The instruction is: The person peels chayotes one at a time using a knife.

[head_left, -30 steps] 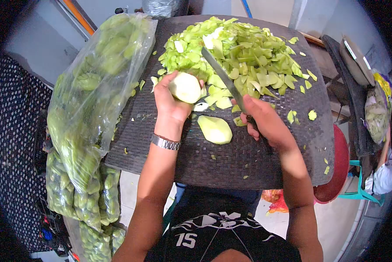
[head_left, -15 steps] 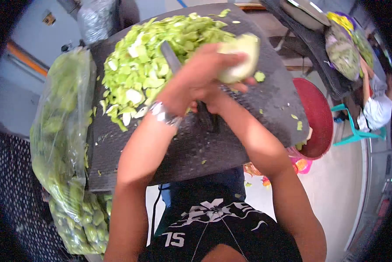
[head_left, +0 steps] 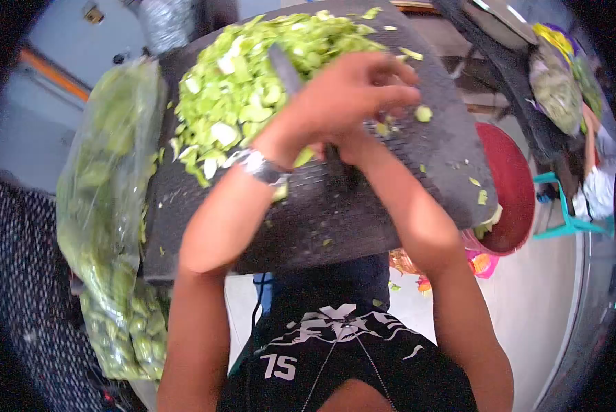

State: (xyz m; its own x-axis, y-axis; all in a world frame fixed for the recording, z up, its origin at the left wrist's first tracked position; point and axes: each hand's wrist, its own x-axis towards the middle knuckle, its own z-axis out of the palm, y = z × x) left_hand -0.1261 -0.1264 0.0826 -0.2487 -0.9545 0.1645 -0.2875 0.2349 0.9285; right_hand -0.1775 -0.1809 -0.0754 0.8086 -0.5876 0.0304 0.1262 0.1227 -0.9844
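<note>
My left hand (head_left: 366, 86), with a metal watch (head_left: 261, 167) on its wrist, reaches across above my right hand. Its fingers are curled but apart, slightly blurred, with nothing visible between them. My right hand (head_left: 349, 145) is mostly covered by the left forearm and grips a knife (head_left: 285, 70). The blade points up and left over a heap of green peelings (head_left: 249, 89), and the dark handle shows below the wrist. Under both arms is the dark woven table (head_left: 301, 237). No whole peeled vegetable can be made out on it.
A long clear bag of green vegetables (head_left: 105, 178) lies along the left side, with more bagged ones (head_left: 126, 336) below. At right stand a red tub (head_left: 510, 185) holding pale pieces and a teal stool (head_left: 562, 206). Beyond is a person (head_left: 600, 189) near bags (head_left: 555, 86).
The left hand has crossed over the right with the peeled vegetable, which is now out of sight, and its fingers have opened. The view has swung right, bringing more of the red tub into sight.
</note>
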